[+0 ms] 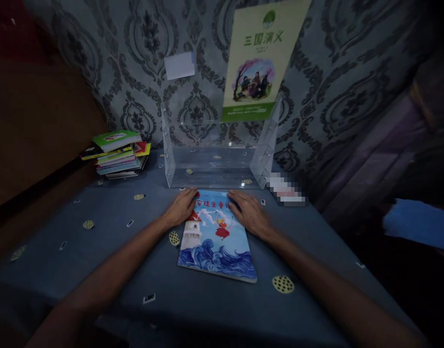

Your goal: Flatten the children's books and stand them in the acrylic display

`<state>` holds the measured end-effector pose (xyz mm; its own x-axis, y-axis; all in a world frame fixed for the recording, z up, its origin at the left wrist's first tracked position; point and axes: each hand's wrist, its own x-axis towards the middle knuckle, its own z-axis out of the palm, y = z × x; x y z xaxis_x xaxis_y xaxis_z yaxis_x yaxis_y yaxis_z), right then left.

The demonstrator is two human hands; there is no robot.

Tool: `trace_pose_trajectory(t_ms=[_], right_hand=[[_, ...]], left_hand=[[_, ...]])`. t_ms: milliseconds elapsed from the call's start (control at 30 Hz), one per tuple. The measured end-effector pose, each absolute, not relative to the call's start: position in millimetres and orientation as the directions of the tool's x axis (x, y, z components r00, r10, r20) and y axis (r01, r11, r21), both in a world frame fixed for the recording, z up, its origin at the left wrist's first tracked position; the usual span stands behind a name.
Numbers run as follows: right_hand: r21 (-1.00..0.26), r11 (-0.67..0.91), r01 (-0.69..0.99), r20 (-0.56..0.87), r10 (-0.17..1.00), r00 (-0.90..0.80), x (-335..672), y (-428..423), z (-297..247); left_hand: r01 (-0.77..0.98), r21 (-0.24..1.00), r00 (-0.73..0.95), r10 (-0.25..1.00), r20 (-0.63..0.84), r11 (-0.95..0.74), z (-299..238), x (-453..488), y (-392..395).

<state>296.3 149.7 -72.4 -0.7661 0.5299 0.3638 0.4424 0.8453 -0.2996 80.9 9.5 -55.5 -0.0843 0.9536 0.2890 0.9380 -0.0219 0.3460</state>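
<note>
**Flat on the cloth: two hands rest on a picture book**

A blue picture book, its cover showing a lighthouse above painted waves, lies face up on the grey-blue tablecloth, just in front of the person. The left hand lies palm down at the book's top left corner. The right hand lies palm down over the top right corner. Both are flat with fingers extended, touching the cover and closed around nothing. Just beyond the book's far edge stands a clear acrylic stand. A green book stands upright in it, leaning against the patterned wallpaper. A small white note is on the wall to its left. A stack of books sits at the table's far left. A blurred patch lies just right of the stand.
</note>
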Motion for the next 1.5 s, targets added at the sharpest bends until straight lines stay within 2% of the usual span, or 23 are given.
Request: trace_pose_trajectory(t_ms=[333, 633, 833, 1033, 1300, 1400, 1500], right_hand=[[-0.327, 0.84, 0.433, 0.346, 0.533, -0.772, 297.5, 149.1, -69.3], [-0.3, 0.844, 0.444, 0.353, 0.531, -0.77, 297.5, 150.9, -73.0], [-0.252, 0.885, 0.392, 0.413, 0.464, -0.783, 296.3, 151.0, -76.8], [-0.256, 0.909, 0.328, 0.434, 0.412, -0.801, 297.6, 148.5, -74.2], [-0.339, 0.889, 0.307, 0.444, 0.439, -0.781, 301.0, 148.9, -71.3], [-0.359, 0.885, 0.297, 0.447, 0.442, -0.778, 302.0, 150.2, -71.7], [-0.351, 0.888, 0.296, 0.449, 0.437, -0.779, 302.2, 149.6, -72.0]], left_hand=[[0.947, 0.321, -0.079, 0.954, 0.291, -0.019, -54.5, 80.4, 9.3], [0.971, 0.207, -0.171, 0.946, 0.276, 0.116, -49.3, 82.1, 10.1], [0.981, 0.15, -0.165, 0.948, 0.273, 0.127, -48.3, 81.4, 11.6], [0.982, 0.15, -0.15, 0.952, 0.266, 0.113, -48.6, 78.7, 11.3], [0.975, 0.202, -0.144, 0.954, 0.264, 0.092, -50.4, 74.9, 13.4], [0.95, 0.308, -0.143, 0.95, 0.277, 0.053, -52.2, 75.9, 12.5], [0.873, 0.486, -0.196, 0.933, 0.301, 0.027, -53.8, 77.0, 13.0]])
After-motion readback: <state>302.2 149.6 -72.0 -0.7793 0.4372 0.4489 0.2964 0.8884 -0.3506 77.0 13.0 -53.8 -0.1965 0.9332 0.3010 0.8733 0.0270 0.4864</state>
